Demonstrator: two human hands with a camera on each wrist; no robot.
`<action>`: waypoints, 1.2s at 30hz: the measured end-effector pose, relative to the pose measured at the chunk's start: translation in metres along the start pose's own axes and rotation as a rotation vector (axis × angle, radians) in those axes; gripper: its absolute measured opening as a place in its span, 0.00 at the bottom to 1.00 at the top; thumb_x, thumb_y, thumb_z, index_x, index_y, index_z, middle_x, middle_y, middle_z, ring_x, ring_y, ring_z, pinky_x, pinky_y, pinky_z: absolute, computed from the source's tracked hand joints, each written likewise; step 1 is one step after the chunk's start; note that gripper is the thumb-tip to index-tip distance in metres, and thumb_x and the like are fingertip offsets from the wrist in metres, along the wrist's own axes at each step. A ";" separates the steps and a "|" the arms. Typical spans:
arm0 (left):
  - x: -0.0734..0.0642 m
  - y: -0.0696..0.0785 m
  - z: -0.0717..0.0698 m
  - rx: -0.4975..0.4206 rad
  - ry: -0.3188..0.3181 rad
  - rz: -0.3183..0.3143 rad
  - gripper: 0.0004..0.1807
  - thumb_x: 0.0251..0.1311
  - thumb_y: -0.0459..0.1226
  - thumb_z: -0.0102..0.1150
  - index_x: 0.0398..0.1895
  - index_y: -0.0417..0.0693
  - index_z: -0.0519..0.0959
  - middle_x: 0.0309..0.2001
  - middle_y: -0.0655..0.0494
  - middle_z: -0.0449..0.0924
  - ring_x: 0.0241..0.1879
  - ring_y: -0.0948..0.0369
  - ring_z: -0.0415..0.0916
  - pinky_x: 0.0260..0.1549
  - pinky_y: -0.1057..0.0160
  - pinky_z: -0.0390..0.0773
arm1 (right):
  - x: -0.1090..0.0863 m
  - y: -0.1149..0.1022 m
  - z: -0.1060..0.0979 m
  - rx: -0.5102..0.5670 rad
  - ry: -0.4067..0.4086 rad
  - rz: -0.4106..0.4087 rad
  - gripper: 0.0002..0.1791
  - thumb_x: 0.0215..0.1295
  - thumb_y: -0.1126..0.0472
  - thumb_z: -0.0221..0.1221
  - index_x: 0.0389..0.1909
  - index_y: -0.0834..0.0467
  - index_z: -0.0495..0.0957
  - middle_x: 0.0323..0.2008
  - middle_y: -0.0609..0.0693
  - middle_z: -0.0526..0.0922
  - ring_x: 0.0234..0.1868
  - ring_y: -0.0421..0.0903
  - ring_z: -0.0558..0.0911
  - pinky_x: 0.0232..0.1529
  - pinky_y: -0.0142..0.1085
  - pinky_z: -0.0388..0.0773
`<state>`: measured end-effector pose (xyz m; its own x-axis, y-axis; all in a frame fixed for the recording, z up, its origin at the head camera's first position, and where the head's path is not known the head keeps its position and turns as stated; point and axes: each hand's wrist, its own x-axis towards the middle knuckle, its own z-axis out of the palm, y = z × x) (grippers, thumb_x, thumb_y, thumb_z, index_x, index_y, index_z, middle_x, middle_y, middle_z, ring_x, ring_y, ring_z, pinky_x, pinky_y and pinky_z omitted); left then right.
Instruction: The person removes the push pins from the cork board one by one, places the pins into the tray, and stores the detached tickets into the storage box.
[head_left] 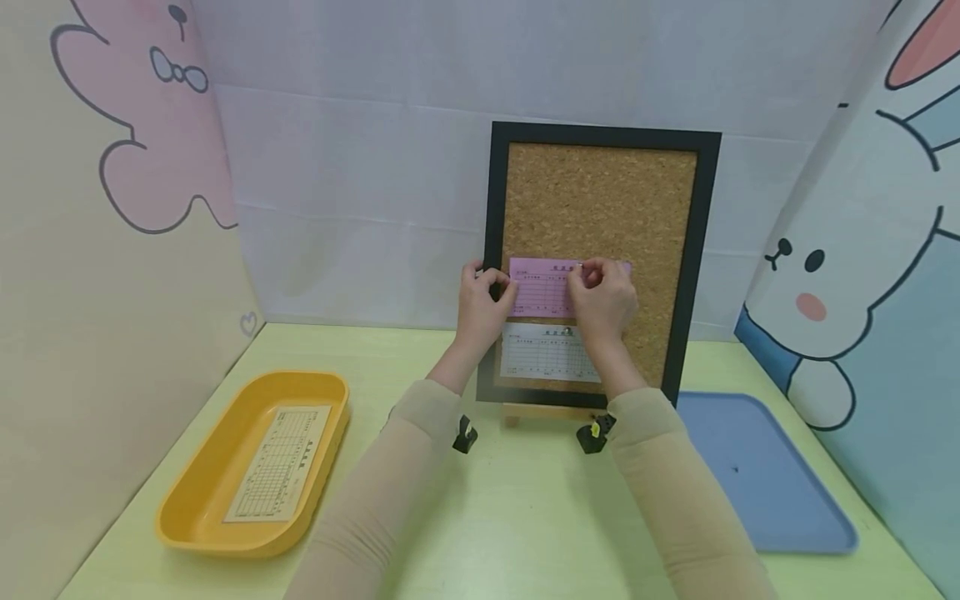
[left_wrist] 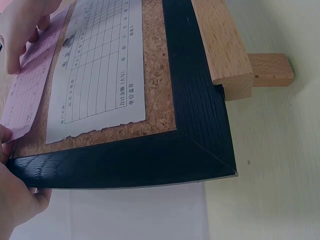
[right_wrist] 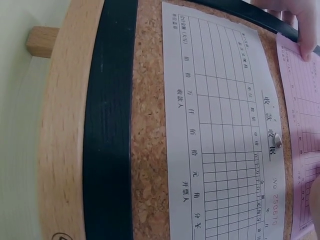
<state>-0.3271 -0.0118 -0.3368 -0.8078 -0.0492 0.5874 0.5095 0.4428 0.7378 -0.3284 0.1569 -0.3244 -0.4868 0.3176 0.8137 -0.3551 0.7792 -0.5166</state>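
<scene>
A pink receipt slip [head_left: 536, 293] lies against a black-framed cork board [head_left: 600, 200], above a white receipt slip [right_wrist: 220, 130]. One round metal pushpin [right_wrist: 278, 140] stands near the white slip's heading. At the pink slip's left edge, my left hand [head_left: 482, 307] pinches the paper between thumb and forefinger; its other fingers reach around the frame's side. My right hand [head_left: 606, 298] pinches a small pin, mostly hidden by the fingertips, at the pink slip's upper edge, right of its middle. The hand covers much of that slip's right half.
The board leans on a wooden stand [left_wrist: 225, 45]. On the left, a yellow tray [head_left: 197, 487] holds a cream receipt slip [head_left: 277, 467]. A blue tray [head_left: 780, 492] lies on the right with a small dark item [head_left: 735, 469] on it. Cartoon-printed walls enclose the table's sides.
</scene>
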 end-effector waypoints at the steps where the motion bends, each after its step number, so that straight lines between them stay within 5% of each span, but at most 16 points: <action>1: 0.000 0.000 0.000 -0.002 -0.001 -0.003 0.08 0.60 0.38 0.59 0.29 0.41 0.78 0.63 0.39 0.60 0.63 0.45 0.64 0.60 0.53 0.67 | 0.000 0.000 0.000 0.002 -0.003 0.002 0.10 0.59 0.57 0.60 0.29 0.61 0.79 0.25 0.54 0.77 0.25 0.49 0.74 0.26 0.39 0.64; 20: 0.001 -0.001 0.000 -0.011 -0.011 -0.005 0.09 0.61 0.39 0.59 0.30 0.41 0.77 0.64 0.40 0.59 0.63 0.45 0.63 0.60 0.52 0.67 | 0.000 -0.003 -0.001 -0.014 -0.027 0.051 0.12 0.61 0.55 0.59 0.29 0.61 0.80 0.24 0.54 0.78 0.24 0.49 0.74 0.27 0.37 0.62; 36: 0.001 -0.002 0.000 -0.007 -0.014 -0.017 0.09 0.61 0.39 0.59 0.30 0.41 0.78 0.64 0.41 0.59 0.63 0.46 0.62 0.60 0.53 0.67 | 0.003 -0.001 0.001 -0.036 -0.035 0.007 0.11 0.59 0.57 0.59 0.27 0.62 0.79 0.23 0.54 0.78 0.24 0.50 0.74 0.28 0.40 0.64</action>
<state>-0.3284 -0.0128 -0.3376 -0.8206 -0.0440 0.5698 0.4974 0.4359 0.7501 -0.3299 0.1566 -0.3214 -0.5172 0.3044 0.7999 -0.3232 0.7960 -0.5118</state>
